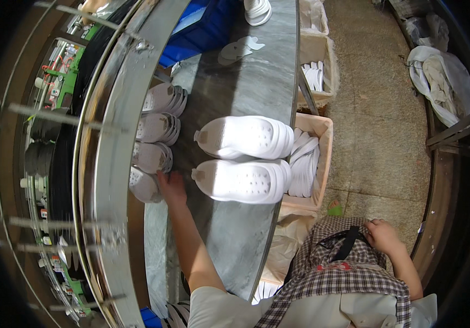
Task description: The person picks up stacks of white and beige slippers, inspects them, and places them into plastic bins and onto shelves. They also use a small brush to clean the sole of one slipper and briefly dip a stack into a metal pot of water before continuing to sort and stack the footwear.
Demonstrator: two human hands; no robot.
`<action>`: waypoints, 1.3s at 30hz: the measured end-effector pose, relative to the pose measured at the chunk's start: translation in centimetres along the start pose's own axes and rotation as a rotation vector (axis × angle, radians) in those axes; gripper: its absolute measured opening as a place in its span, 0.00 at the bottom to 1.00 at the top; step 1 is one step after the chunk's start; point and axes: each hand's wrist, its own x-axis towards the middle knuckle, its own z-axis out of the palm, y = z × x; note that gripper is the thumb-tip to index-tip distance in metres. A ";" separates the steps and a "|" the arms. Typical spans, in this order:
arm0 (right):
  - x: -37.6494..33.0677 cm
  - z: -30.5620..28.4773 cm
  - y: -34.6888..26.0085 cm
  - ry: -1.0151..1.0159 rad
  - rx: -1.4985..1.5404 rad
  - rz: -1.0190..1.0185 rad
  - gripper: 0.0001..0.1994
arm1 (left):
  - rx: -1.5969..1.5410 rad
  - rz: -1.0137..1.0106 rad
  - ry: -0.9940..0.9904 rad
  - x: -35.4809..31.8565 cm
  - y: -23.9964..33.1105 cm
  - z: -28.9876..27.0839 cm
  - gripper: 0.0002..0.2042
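White shoe soles stand in stacks on a grey bench. My left hand (173, 188) reaches across to the left row, fingers stretched out, touching the end of the nearest sole stack (145, 186). Farther along that row are three more stacks, one of them a sole stack (158, 98). Right of my left hand lie two bigger piles side by side: the near sole pile (240, 180) and the far sole pile (240, 136). My right hand (383, 236) rests by my checked apron (327, 262) with its fingers curled in; what they hold, if anything, is hidden.
A blue crate (207, 33) and thin white cut pieces (240, 50) are at the bench's far end, beside another white stack (258, 12). Lined bins, including a pink bin (325, 164) with white soles, line the right edge. A metal rail (106, 164) runs along the left.
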 end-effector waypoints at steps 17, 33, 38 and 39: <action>3.4 -1.0 1.5 0.044 0.029 0.128 0.13 | -0.425 -0.209 -0.057 21.9 -3.4 23.3 0.34; 2.8 -2.0 6.7 -0.084 -0.020 0.231 0.11 | -0.215 -0.077 -0.041 29.8 -5.0 22.7 0.21; 6.5 -4.7 9.4 -0.080 -0.085 0.047 0.11 | 0.381 0.406 -0.213 26.2 -6.7 24.3 0.17; 7.5 -5.6 9.9 -0.019 -0.044 -0.011 0.11 | 0.417 0.512 -0.323 24.3 -6.3 25.1 0.17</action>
